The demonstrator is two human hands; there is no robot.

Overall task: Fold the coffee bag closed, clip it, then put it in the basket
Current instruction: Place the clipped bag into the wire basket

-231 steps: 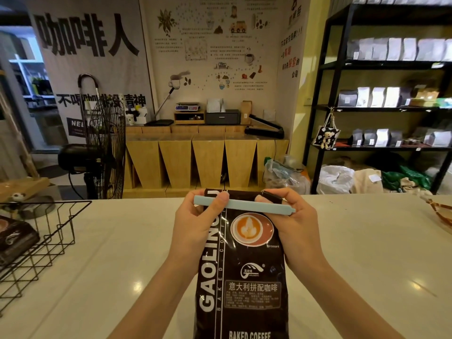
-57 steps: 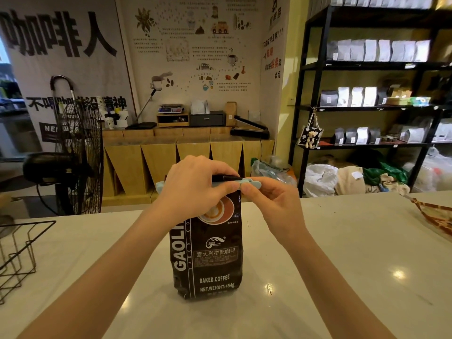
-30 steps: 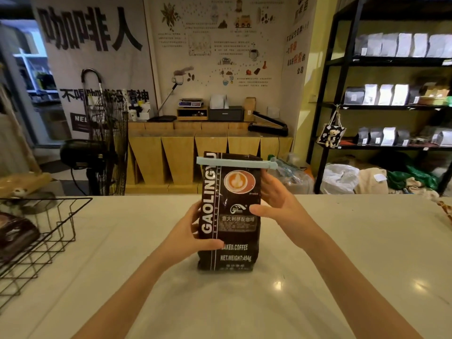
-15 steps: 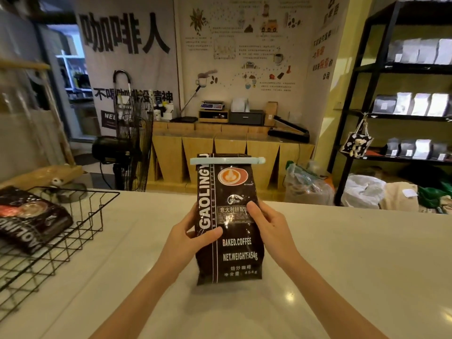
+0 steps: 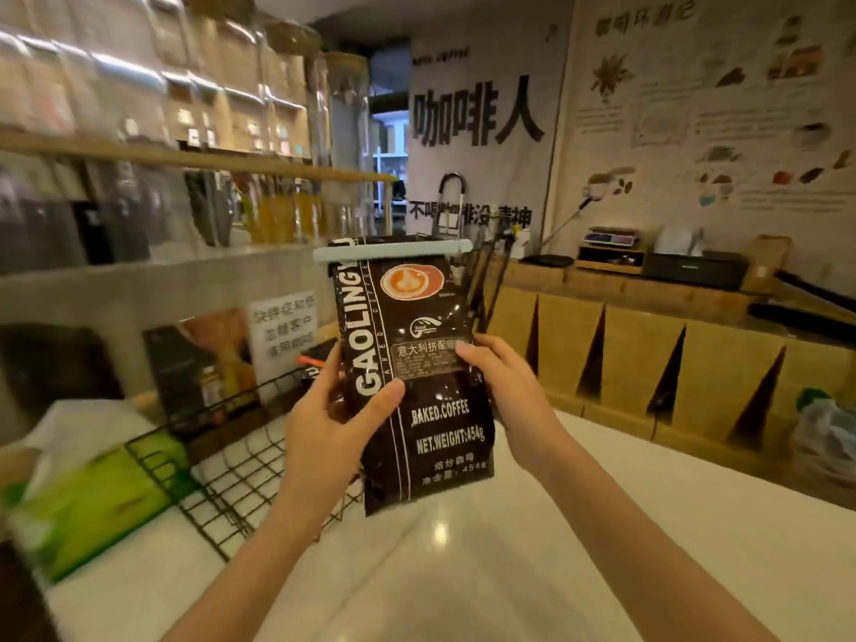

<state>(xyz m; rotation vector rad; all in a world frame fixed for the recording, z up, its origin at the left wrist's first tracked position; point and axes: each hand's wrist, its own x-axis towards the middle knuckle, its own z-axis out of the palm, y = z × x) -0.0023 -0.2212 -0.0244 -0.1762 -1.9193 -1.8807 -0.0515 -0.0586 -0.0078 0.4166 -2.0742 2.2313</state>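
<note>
A dark brown coffee bag [image 5: 417, 363] hangs upright in the air above the white counter, its folded top held shut by a pale blue clip [image 5: 391, 251]. My left hand [image 5: 333, 424] grips the bag's left edge with the thumb across the front. My right hand [image 5: 505, 386] holds its right edge. The black wire basket [image 5: 222, 465] sits on the counter just left of and below the bag; its right rim is partly hidden by my left hand and the bag.
A green tissue pack [image 5: 92, 498] lies left of the basket. Dark packages and a white sign [image 5: 282, 331] stand behind it against a grey partition with jars on shelves above. A wooden counter [image 5: 648, 363] runs at the back right.
My view has swung left and both hands have carried the clipped bag leftward, off the counter, to the basket's right edge. The grip on both sides is unchanged.
</note>
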